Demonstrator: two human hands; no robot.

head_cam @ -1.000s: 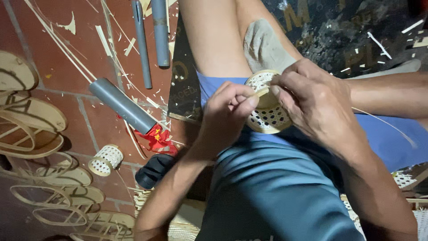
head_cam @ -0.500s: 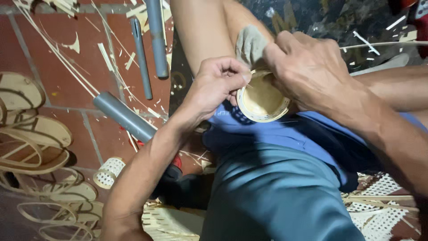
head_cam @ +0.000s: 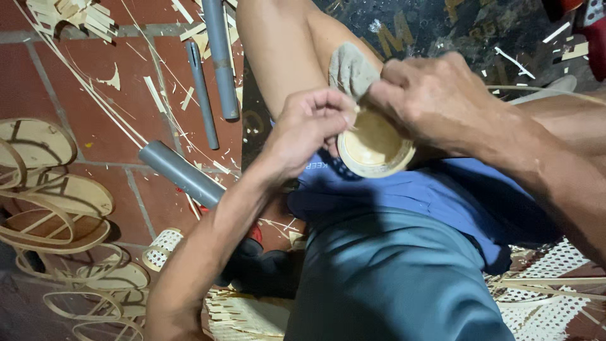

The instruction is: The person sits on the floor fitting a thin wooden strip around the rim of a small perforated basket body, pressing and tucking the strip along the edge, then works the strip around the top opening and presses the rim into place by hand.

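Both hands meet over the person's lap, above the blue shorts (head_cam: 442, 202). The left hand (head_cam: 309, 129) is closed narrow, its fingertips pinching the near rim of a small round bamboo cup (head_cam: 374, 146) whose open, pale inside faces the camera. The right hand (head_cam: 435, 101) curls over the cup's far rim, gripping it from above, just beside a grey cloth pad (head_cam: 350, 69) resting on the bare knee. On the red tiled floor (head_cam: 57, 76) toward the left edge lie grey pipes (head_cam: 218, 57), thin bamboo strips (head_cam: 82, 82), bent bamboo hoops (head_cam: 53, 208) and a small woven cup (head_cam: 161, 247).
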